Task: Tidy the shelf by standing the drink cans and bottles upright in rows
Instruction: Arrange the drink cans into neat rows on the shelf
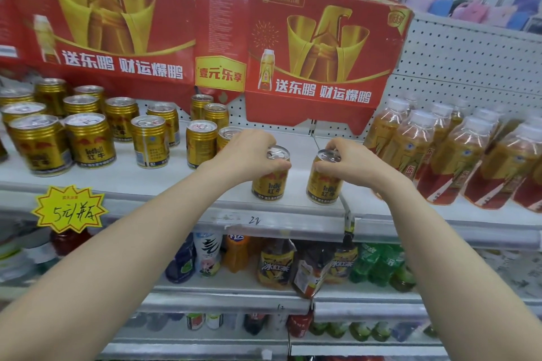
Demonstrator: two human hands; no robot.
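Gold Red Bull cans [88,138] stood in loose rows at the left of the white shelf [164,177], and two more stood near its front lip, apart from that group and from each other. The left hand [249,152] had its grip curled over the top of the left can [269,184], fingers and thumb closed round the rim. The right hand [349,161] pinched the rim of the right can [324,186] in the same way. Both cans were upright with their bases seemingly on the shelf. The likeliest trouble was their place so near the edge: a careless slide or a release on the tilt could send one over onto the iced-tea bottles [275,264] below. The right can also stood just beside the joint between shelf sections, where a dragged base might catch and tip. The right wrist lay close to the amber drink bottles [434,155], so a wide swing could knock the front ones. The cans' pull tabs lay flat, unopened, and their contents were hidden; the white-capped bottles showed amber liquid almost to the neck.
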